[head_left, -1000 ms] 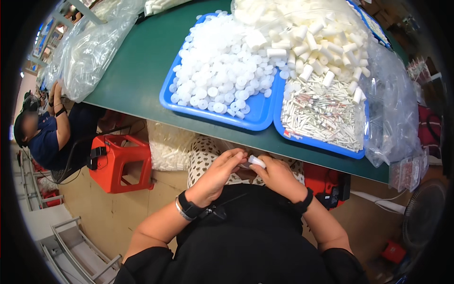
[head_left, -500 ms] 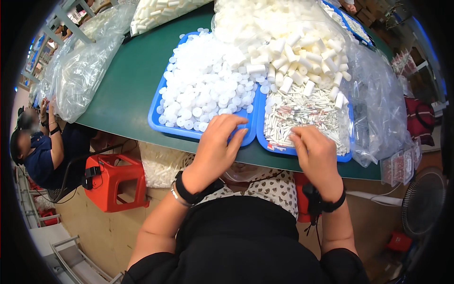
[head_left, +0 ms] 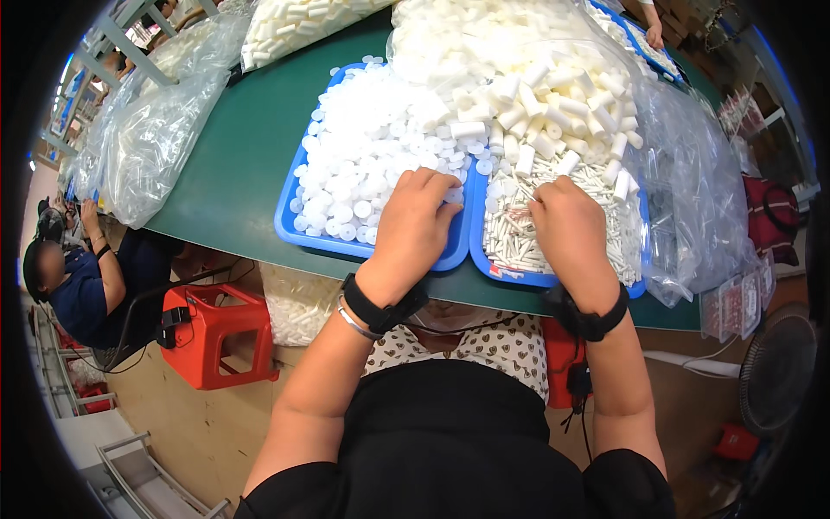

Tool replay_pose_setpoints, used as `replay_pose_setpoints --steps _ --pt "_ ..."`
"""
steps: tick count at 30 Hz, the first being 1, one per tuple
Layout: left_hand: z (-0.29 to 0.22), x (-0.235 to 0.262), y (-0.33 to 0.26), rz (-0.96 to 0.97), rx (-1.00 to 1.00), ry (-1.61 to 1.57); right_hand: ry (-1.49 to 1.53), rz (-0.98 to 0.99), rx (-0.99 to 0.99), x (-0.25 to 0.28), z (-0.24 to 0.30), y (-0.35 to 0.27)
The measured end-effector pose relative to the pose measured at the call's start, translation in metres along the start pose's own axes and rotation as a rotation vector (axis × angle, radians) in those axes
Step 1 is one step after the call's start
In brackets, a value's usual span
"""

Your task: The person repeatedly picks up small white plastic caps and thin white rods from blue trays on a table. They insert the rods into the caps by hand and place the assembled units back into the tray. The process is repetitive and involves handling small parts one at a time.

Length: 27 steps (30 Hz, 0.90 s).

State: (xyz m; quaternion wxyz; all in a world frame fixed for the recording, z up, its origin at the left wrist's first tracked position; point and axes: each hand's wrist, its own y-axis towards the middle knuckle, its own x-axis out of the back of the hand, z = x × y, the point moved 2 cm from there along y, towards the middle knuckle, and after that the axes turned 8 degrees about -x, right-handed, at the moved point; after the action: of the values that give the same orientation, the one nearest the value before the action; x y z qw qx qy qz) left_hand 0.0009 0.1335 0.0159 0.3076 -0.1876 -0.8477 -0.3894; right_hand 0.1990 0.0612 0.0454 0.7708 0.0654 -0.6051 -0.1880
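Over the right part of a blue tray [head_left: 290, 227] heaped with translucent white plastic discs [head_left: 350, 186], my left hand [head_left: 413, 223] is curled. Its thumb and forefinger bend towards each other at the discs; what they hold is too small to make out. My right hand [head_left: 572, 232] reaches over a second blue tray [head_left: 478, 238], its fingers drawn together above thin white rods [head_left: 510, 238]. Anything in that pinch is hidden. Larger cream-white cylinders [head_left: 558, 112] spill from a clear bag onto the back of this tray.
Both trays lie at the near edge of a green table [head_left: 233, 169]. Clear plastic bags [head_left: 692, 190] flank them on the right. A red stool [head_left: 216, 337] and a seated person [head_left: 82, 285] are at left, a fan [head_left: 778, 372] at right. Another person's hand [head_left: 654, 36] is at the far right.
Both hands have moved forward, away from me: the left onto the discs, the right further over the rods. At the far right, the other person's hand has come further into view.
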Motion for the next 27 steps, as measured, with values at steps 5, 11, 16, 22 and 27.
replay_pose_setpoints --steps 5,11,16,22,27 --pt "-0.012 0.008 -0.013 -0.003 0.357 -0.593 0.337 -0.041 -0.152 0.024 -0.002 -0.014" --pt "-0.041 0.005 -0.038 0.022 0.792 -1.666 1.120 0.162 -0.437 0.029 0.007 -0.041" --pt "-0.053 -0.006 -0.055 0.087 0.898 -1.934 1.438 0.411 -0.490 0.026 0.024 -0.063" --pt "-0.060 -0.008 -0.055 0.077 0.911 -1.975 1.424 0.341 -0.409 0.013 0.026 -0.072" --pt "-0.058 -0.012 -0.059 0.061 0.910 -2.025 1.362 0.317 -0.437 0.011 0.025 -0.074"
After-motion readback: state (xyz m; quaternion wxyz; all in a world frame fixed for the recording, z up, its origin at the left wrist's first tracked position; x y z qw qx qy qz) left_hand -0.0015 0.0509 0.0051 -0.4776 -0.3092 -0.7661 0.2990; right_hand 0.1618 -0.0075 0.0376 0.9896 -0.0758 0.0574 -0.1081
